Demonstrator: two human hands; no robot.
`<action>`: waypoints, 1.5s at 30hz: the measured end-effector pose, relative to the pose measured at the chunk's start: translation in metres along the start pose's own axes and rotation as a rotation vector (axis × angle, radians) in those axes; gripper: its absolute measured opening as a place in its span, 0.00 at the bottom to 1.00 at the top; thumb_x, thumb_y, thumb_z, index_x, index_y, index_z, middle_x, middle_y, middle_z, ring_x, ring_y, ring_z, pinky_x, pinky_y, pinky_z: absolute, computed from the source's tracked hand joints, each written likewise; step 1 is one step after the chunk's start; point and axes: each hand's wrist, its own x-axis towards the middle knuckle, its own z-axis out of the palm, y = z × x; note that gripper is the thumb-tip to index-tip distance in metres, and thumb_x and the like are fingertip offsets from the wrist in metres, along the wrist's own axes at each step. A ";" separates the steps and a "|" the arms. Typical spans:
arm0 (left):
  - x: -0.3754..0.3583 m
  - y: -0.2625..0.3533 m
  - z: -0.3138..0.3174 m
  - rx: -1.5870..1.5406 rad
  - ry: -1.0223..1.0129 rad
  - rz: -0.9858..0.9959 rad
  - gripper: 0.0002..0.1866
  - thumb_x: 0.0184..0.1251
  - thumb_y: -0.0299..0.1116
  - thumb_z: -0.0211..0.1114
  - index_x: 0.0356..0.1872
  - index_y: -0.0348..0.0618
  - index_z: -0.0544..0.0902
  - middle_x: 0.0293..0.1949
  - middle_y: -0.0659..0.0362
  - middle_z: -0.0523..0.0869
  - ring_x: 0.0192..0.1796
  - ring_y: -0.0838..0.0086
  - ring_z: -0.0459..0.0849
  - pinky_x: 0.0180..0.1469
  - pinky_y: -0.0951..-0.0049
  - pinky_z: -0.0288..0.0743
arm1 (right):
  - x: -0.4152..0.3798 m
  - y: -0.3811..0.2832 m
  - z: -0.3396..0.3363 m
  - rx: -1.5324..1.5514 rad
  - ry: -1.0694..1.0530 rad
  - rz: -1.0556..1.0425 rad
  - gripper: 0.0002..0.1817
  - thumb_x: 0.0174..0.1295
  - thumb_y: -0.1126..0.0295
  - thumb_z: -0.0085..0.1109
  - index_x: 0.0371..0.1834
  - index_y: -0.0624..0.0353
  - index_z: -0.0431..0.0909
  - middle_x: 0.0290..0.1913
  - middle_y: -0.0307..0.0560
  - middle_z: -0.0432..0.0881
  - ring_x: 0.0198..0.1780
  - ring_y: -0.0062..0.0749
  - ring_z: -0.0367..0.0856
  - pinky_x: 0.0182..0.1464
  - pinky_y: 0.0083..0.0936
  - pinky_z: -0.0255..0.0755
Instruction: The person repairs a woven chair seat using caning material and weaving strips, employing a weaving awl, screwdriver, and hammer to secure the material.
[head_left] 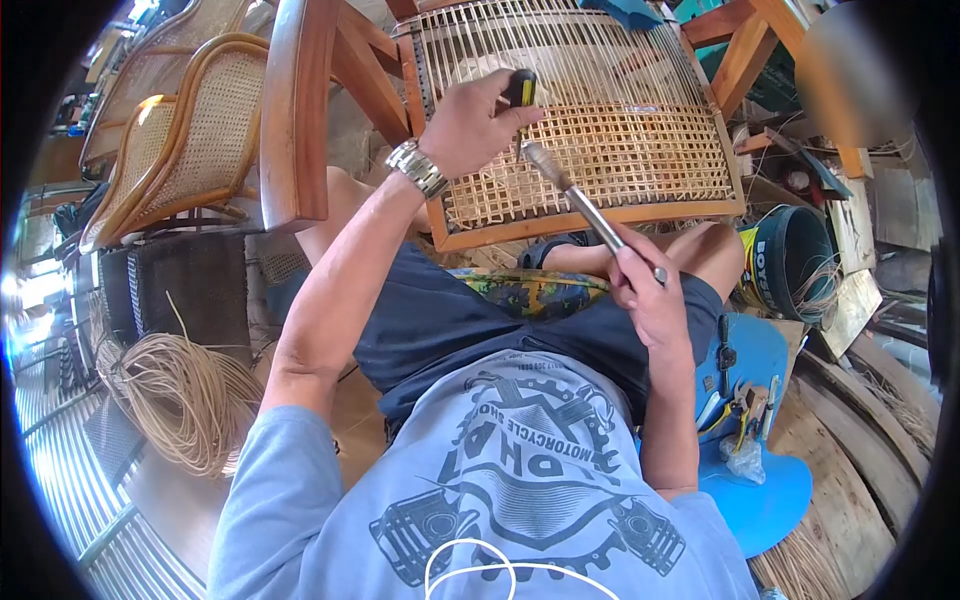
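Note:
My left hand, with a metal watch on its wrist, is closed around a screwdriver with a black and yellow handle. Its thin shaft points down at the cane weave of a wooden-framed chair seat. In my right hand is a tool with a shiny metal shaft. The tool's wider, pale end is blurred and overlaps the weave right beside the screwdriver's tip. Open cane squares fill the near part of the panel, while mostly lengthwise strands run across the far part.
A coil of cane lies at left, below rattan chairs. At right stand a dark bucket with cane strands and a blue plastic seat bearing pliers and small tools. The chair's wooden armrest rises beside my left arm.

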 end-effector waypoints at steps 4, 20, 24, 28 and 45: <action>0.006 -0.011 0.000 -0.072 0.147 0.130 0.19 0.71 0.44 0.72 0.54 0.41 0.84 0.35 0.59 0.92 0.36 0.81 0.88 0.39 0.72 0.79 | 0.005 -0.004 -0.002 0.162 0.080 -0.084 0.22 0.77 0.70 0.53 0.72 0.64 0.73 0.30 0.36 0.74 0.22 0.11 0.62 0.23 0.11 0.54; -0.023 -0.003 0.012 -0.111 0.095 0.032 0.17 0.71 0.44 0.72 0.52 0.45 0.85 0.38 0.58 0.92 0.41 0.77 0.90 0.45 0.72 0.80 | -0.016 -0.012 -0.005 0.016 0.116 -0.090 0.23 0.77 0.69 0.53 0.72 0.63 0.73 0.29 0.33 0.71 0.23 0.10 0.59 0.23 0.10 0.51; -0.020 -0.003 0.016 -0.029 0.044 0.053 0.17 0.71 0.43 0.72 0.51 0.43 0.85 0.37 0.56 0.91 0.38 0.74 0.88 0.43 0.70 0.80 | -0.015 -0.003 0.003 -0.053 0.085 -0.073 0.22 0.77 0.69 0.53 0.71 0.64 0.74 0.28 0.33 0.71 0.23 0.10 0.59 0.24 0.11 0.51; -0.025 0.011 0.003 -0.113 0.012 -0.047 0.17 0.72 0.44 0.71 0.52 0.43 0.85 0.35 0.59 0.91 0.37 0.79 0.87 0.41 0.73 0.79 | -0.023 -0.006 -0.003 -0.093 0.013 -0.033 0.22 0.77 0.69 0.53 0.70 0.64 0.75 0.27 0.33 0.71 0.23 0.09 0.59 0.24 0.11 0.51; -0.056 0.012 -0.007 -0.346 0.150 -0.054 0.10 0.74 0.30 0.69 0.51 0.38 0.83 0.42 0.62 0.90 0.46 0.82 0.86 0.52 0.76 0.81 | -0.051 -0.009 -0.008 -0.191 0.029 -0.017 0.23 0.77 0.68 0.51 0.72 0.65 0.73 0.28 0.33 0.71 0.24 0.11 0.59 0.25 0.13 0.51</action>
